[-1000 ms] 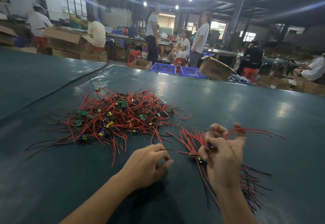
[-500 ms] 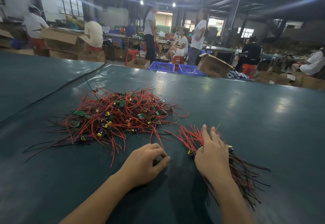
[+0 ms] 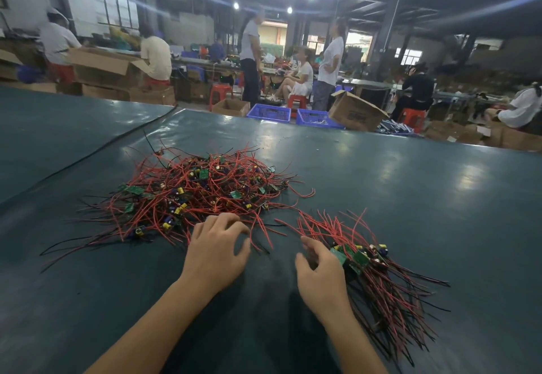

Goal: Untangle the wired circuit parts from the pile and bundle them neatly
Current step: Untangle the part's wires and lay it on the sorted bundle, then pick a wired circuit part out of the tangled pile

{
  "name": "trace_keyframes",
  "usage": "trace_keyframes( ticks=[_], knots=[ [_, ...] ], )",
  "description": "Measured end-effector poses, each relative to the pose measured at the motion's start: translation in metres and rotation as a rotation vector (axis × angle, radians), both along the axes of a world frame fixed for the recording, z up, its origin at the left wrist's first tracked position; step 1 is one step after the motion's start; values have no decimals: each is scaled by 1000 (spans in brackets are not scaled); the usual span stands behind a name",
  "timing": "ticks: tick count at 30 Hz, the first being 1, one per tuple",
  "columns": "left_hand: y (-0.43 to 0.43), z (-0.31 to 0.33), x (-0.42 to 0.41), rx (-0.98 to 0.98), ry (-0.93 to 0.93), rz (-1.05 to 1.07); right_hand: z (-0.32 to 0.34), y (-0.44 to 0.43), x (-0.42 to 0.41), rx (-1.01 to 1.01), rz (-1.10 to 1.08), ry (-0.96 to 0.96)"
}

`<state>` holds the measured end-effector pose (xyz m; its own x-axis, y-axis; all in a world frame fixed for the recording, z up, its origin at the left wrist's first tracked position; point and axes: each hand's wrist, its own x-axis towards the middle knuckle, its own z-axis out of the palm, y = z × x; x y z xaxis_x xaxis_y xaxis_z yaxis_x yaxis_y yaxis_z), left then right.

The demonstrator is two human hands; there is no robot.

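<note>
A tangled pile of red and black wires with small green circuit boards [image 3: 193, 194] lies on the dark green table [image 3: 410, 203]. To its right lies a sorted bundle [image 3: 366, 268], boards lined up, wires fanned toward me and away. My left hand [image 3: 217, 252] hovers at the pile's near edge, fingers loosely curled over the wires and holding nothing I can see. My right hand [image 3: 321, 274] sits just left of the bundle, fingers relaxed and empty.
A black cable [image 3: 96, 150] runs along the seam at the table's left. Beyond the far edge stand blue crates [image 3: 268, 112], cardboard boxes [image 3: 356, 112], red stools and several people at other benches.
My right hand laid its wired part on the bundle, then drew back to the left, empty. My left hand moved forward to the pile's edge.
</note>
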<state>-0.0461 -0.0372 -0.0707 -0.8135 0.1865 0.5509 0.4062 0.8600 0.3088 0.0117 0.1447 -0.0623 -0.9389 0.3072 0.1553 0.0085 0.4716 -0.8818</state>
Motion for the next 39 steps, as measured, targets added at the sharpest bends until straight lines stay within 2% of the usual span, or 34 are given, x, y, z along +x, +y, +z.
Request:
trace_keyframes(
  ticks=[3, 10, 14, 16, 22, 24, 27, 31, 35, 39],
  knots=[
    [-8, -4, -7, -47, -84, 117, -2, 9, -4, -32, -91, -10],
    [-21, 1, -15, -19, -56, 324, -7, 16, -5, -3, -141, -8],
    [-36, -4, -23, 8, -355, 441, -7, 15, -6, 8, -127, -2],
    [-39, -5, -25, 22, -443, 450, -6, 15, -5, 13, -124, -1],
    [-43, 4, -28, 257, -326, 425, -6, 15, -5, 64, -126, -10],
    [-46, 6, -26, 224, -269, 419, -6, 15, -5, 76, -125, -6],
    [-45, 6, -23, 63, -214, 430, -6, 15, -4, 79, -119, -3],
    [-46, 6, -20, -13, -147, 441, -7, 15, -4, 88, -114, 1],
    [-37, 8, -17, 120, -26, 322, -8, 15, -5, 87, -114, 5],
    [-15, 11, -6, 172, 222, 140, -10, 16, -5, 106, -112, -23]
  ],
)
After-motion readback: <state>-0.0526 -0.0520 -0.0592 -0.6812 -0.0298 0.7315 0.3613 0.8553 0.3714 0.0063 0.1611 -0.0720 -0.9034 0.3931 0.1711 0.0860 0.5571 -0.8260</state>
